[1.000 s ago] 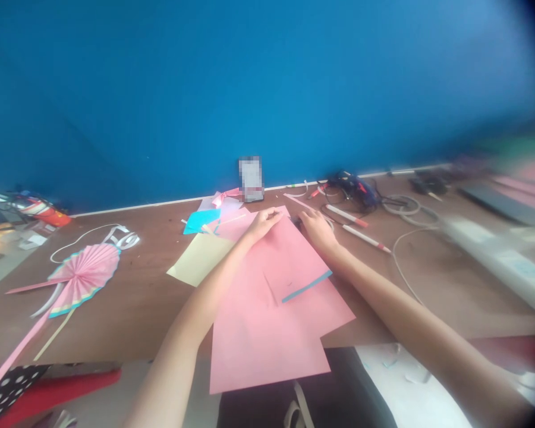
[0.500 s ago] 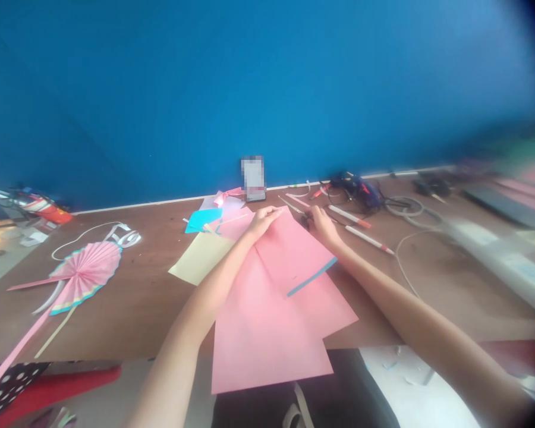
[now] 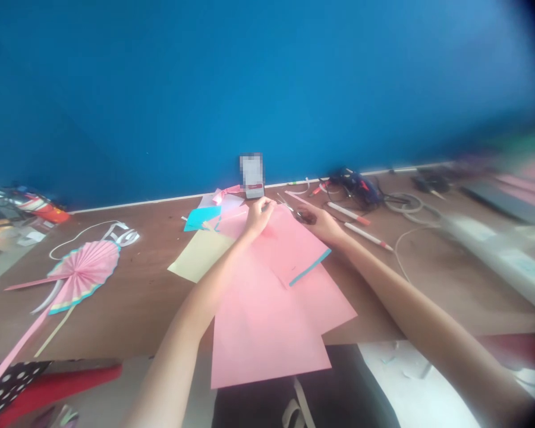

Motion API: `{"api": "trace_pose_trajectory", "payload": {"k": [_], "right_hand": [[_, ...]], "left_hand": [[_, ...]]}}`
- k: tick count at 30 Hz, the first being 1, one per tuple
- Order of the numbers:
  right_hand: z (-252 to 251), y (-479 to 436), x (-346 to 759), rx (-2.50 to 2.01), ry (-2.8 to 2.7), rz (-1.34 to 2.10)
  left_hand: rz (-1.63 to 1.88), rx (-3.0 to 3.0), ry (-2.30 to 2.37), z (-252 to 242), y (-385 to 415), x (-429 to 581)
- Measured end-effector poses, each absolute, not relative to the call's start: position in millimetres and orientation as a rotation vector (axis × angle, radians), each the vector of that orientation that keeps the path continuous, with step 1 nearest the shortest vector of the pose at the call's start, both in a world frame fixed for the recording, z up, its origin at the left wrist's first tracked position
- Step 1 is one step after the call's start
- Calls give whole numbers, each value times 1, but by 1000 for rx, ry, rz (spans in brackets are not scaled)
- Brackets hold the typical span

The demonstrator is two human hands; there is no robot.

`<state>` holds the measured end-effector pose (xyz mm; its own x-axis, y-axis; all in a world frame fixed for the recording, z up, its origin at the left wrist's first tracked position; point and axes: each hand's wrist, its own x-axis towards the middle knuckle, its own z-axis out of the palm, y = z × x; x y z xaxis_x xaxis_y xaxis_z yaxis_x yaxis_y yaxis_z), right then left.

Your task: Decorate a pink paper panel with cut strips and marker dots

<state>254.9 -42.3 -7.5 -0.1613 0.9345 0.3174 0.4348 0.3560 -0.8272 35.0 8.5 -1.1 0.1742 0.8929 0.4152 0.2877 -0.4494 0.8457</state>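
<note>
My left hand (image 3: 259, 217) pinches the far left corner of a pink paper sheet (image 3: 294, 244) that has a blue strip (image 3: 311, 266) along its near right edge. Beyond the sheet's far edge, my right hand (image 3: 323, 223) is closed around the dark handles of a pair of scissors (image 3: 301, 215). The blades point left and away, toward my left hand, and look slightly apart. Under the held sheet lie more pink sheets (image 3: 267, 339), one hanging past the table's front edge. Part of the scissors' handles is hidden by my fingers.
A pleated pink paper fan (image 3: 87, 270) lies on the left of the brown table (image 3: 151, 309). Cream paper (image 3: 200, 255) and blue paper (image 3: 203, 218) sit left of my hands. Markers (image 3: 368, 236), cables (image 3: 403, 203) and a power strip (image 3: 499, 255) are on the right. A phone (image 3: 252, 176) leans against the wall.
My right hand has turned and the scissors show more clearly. The held pink sheet has shifted slightly away and left. My left hand has moved a little away, still pinching it.
</note>
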Motion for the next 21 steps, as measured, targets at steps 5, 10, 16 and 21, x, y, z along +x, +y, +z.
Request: {"api": "trace_pose_trajectory", "payload": {"k": [5,10,16,21], "right_hand": [[-10,-42,256,-1117,-1870,698],[-12,-42,260,-1085,-1918,681],[-8,-42,262,-1044,-1931,665],[-4,-45,261,-1040,-1975,618]], "left_hand": [[1274,1821,1079,-7,12,34],[1262,1804,1048,-11,14,32],[1251,1781,1021,-12,17,30],[1231,1786,977,-13,19,30]]}}
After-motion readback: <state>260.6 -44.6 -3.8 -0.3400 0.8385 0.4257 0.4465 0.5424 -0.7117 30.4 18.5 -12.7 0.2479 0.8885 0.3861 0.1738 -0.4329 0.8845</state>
